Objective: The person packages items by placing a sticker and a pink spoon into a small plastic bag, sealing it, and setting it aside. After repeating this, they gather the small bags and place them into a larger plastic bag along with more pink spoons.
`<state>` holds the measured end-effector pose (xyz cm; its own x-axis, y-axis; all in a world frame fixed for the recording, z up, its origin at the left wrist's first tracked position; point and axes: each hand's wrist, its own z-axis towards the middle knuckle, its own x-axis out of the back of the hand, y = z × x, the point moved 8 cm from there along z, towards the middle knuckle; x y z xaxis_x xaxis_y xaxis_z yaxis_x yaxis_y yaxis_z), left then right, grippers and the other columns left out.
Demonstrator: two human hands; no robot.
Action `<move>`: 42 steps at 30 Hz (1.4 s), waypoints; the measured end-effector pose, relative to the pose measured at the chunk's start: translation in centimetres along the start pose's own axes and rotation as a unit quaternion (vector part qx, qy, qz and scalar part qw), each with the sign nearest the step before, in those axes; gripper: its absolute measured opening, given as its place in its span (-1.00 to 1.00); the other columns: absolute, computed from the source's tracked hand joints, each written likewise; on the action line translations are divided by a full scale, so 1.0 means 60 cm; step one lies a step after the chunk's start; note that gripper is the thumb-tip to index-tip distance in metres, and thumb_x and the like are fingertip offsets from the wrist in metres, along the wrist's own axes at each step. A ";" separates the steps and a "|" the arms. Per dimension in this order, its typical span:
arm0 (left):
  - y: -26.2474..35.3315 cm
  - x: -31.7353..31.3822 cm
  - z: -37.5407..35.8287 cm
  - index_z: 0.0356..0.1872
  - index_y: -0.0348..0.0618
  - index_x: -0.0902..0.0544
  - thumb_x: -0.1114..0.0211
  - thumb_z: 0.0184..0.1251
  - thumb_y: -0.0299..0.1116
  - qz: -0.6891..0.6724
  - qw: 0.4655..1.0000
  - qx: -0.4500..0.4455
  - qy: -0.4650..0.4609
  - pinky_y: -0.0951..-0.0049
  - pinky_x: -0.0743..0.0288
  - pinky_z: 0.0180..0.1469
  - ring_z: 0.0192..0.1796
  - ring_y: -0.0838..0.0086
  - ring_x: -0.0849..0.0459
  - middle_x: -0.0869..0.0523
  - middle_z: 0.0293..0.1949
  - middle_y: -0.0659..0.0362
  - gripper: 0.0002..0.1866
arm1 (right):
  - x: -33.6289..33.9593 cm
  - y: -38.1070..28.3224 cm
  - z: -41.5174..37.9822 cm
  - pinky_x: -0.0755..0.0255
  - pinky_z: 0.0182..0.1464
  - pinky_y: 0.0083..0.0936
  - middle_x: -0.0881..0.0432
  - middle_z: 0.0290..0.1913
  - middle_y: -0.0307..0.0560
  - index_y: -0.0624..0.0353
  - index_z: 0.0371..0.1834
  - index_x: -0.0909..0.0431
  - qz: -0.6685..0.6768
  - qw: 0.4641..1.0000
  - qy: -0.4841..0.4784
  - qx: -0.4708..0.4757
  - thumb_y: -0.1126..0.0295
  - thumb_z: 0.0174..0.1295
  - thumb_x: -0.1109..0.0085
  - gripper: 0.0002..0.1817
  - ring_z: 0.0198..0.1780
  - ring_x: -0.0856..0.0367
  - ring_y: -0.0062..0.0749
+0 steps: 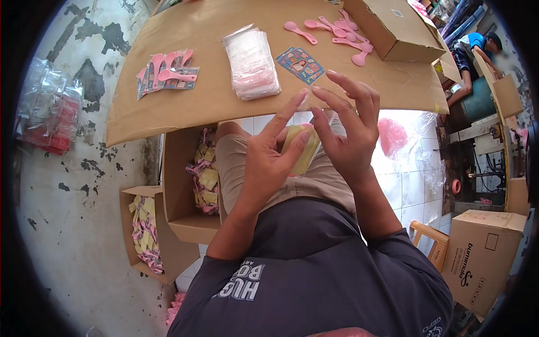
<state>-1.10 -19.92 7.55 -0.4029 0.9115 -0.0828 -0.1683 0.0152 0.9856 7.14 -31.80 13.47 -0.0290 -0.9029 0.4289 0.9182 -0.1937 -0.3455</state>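
My left hand (275, 146) is closed on a small packet (305, 150) over my lap, its thumb lying across the front. The packet shows a pale yellow face with a bit of pink at its top. My right hand (351, 121) is beside the packet's upper end, fingers apart and bent; a contact with clear film between the fingertips cannot be made out. Just beyond the fingertips, blue printed cards (302, 64) lie on the cardboard-covered table (208, 106). A stack of clear plastic bags (252, 64) lies to their left.
Pink spoons (348, 33) lie loose beside a cardboard box (396, 28). More spoons lie on cards (168, 73) at left. Boxes of yellow-and-pink packets (208, 174) (145, 230) stand below. A carton (485, 258) and stool (432, 244) are at right; another person (474, 53) sits behind.
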 end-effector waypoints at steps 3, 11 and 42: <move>-0.001 -0.001 -0.003 0.58 -0.03 -0.40 -0.27 0.50 -0.52 0.020 0.999 -0.029 -0.007 0.66 -0.52 -0.12 -0.23 0.80 -0.60 -0.84 -0.26 0.15 -0.36 | -0.003 -0.007 0.005 -0.49 0.16 -0.20 -0.68 0.20 -0.11 0.13 -0.08 -0.78 -0.014 1.000 0.017 0.017 0.52 0.12 -0.46 -0.73 0.15 -0.56 -0.09; 0.001 -0.002 -0.009 0.60 -0.18 -0.32 -0.29 0.50 -0.53 0.092 0.994 -0.028 -0.059 0.72 -0.47 -0.12 -0.17 0.76 -0.62 -0.84 -0.22 0.11 -0.33 | -0.010 0.004 0.006 -0.55 0.07 -0.28 -0.75 0.01 -0.11 0.19 -0.18 -0.73 0.033 0.999 0.023 0.018 0.63 0.07 -0.41 -0.77 0.05 -0.65 -0.12; -0.021 0.049 0.011 0.16 -0.39 -0.68 -0.31 0.52 -0.50 -0.102 0.993 -0.007 0.053 0.53 -0.60 0.09 -0.01 0.55 -0.77 -0.84 -0.05 0.04 -0.72 | -0.067 0.071 -0.070 -0.38 -0.22 -0.71 -0.70 -0.27 -0.33 0.26 -0.02 -0.70 0.450 0.793 -0.171 -0.374 0.42 0.47 -0.30 -0.84 -0.27 -0.54 -0.77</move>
<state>-1.47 -16.97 6.14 -0.4518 0.8416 -0.2958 -0.2683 0.1880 0.9448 9.49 -30.62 6.76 0.7311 -0.6724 -0.1159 0.0118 0.1823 -0.9832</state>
